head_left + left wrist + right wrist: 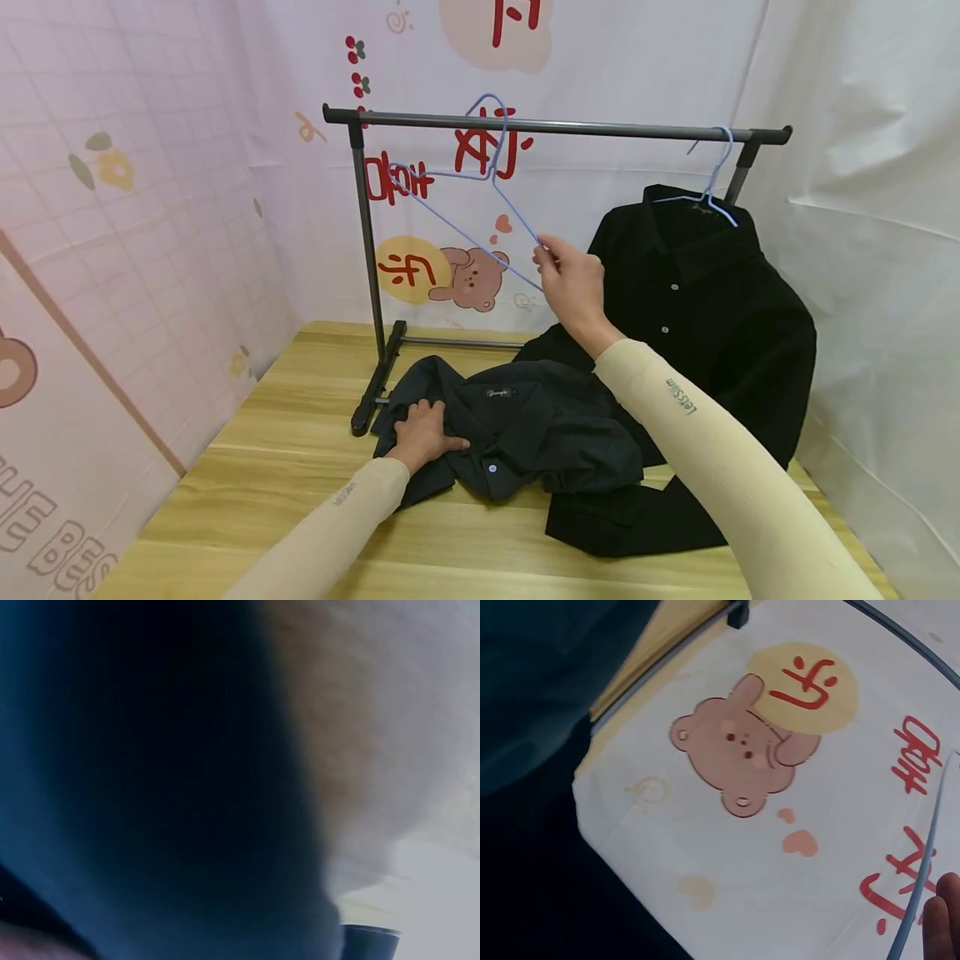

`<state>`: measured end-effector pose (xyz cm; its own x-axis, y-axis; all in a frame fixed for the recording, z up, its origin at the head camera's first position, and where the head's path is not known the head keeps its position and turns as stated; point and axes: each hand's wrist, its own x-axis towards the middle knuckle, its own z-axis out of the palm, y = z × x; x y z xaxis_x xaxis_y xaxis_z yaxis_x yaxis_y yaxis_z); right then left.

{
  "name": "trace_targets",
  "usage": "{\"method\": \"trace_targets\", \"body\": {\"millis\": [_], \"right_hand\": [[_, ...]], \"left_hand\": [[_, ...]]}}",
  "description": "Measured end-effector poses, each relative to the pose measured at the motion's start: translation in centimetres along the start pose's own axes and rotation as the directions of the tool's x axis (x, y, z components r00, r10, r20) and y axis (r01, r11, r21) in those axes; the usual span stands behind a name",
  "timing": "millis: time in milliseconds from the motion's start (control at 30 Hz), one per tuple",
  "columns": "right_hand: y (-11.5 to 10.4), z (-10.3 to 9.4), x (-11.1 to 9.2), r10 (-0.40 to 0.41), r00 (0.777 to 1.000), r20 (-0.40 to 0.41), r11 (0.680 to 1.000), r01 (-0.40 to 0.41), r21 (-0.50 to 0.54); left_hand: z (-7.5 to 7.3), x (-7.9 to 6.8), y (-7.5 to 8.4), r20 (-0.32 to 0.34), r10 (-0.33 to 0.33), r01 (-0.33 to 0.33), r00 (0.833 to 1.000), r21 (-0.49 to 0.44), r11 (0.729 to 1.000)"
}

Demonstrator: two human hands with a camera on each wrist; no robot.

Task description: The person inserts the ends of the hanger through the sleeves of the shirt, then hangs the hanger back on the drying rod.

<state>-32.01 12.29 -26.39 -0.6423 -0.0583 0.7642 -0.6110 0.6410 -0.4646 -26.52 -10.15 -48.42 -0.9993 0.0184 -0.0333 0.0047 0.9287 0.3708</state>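
My right hand point(573, 279) pinches one arm of a light blue wire hanger point(457, 221), which is tilted and has no garment on it. Its hook overlaps the rack's top rail in the head view. In the right wrist view, fingertips point(941, 922) are beside the hanger's wire point(922, 877). Below, my left hand point(426, 432) grips a dark button-up shirt point(525, 433) near its shoulder, thumb stretched toward the collar. The shirt lies crumpled on the table, collar label and a button facing up. Dark fabric point(165, 787) fills much of the left wrist view.
A grey garment rack point(585, 127) stands on the wooden table point(262, 467). At its right end a black shirt point(705, 300) hangs from another blue hanger point(716, 179), its lower part and sleeve spreading onto the table. Printed white curtains point(300, 225) enclose the back and sides.
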Motion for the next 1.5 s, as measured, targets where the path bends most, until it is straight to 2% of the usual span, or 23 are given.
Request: {"method": "trace_targets", "body": {"millis": [200,400,700,900,1067,1167,1267,1400,1500], "right_hand": [[2.6,-1.3,-2.6,-0.058,0.998,-0.013,0.998,0.059,0.020],[5.5,-2.9,-5.6,-0.107,0.994,0.028,0.994,0.108,-0.028],[9.6,-5.3,-9.5,-0.146,0.985,0.087,0.983,0.154,-0.099],[11.7,-7.4,-11.1,-0.203,0.968,0.147,0.965,0.223,-0.141],[13.0,-9.2,-12.0,-0.260,0.941,0.215,0.944,0.295,-0.148],[13.8,-10.1,-12.6,-0.270,0.926,0.262,0.937,0.315,-0.148],[14.5,-10.9,-13.3,-0.268,0.917,0.294,0.934,0.322,-0.154],[15.2,-11.9,-14.0,-0.251,0.919,0.304,0.933,0.313,-0.176],[15.6,-12.7,-14.3,-0.235,0.924,0.302,0.933,0.302,-0.197]], "left_hand": [[0.3,0.6,-0.4,-0.001,0.003,-0.003,1.000,0.011,1.000],[0.6,1.2,-0.7,-0.023,0.004,-0.004,1.000,-0.004,1.000],[0.1,0.7,-0.5,-0.014,0.014,-0.014,1.000,-0.014,1.000],[-0.3,0.3,-0.5,-0.016,0.005,-0.006,1.000,-0.053,0.999],[-0.5,0.4,-1.0,-0.031,0.051,-0.053,0.998,-0.080,0.995],[-0.7,0.6,-1.3,-0.048,0.098,-0.103,0.994,-0.112,0.988],[-1.0,0.8,-1.3,-0.069,0.121,-0.132,0.990,-0.187,0.974],[-1.3,1.0,-1.0,-0.092,0.118,-0.140,0.989,-0.293,0.946],[-1.3,1.3,-1.0,-0.107,0.125,-0.154,0.986,-0.328,0.932]]}}
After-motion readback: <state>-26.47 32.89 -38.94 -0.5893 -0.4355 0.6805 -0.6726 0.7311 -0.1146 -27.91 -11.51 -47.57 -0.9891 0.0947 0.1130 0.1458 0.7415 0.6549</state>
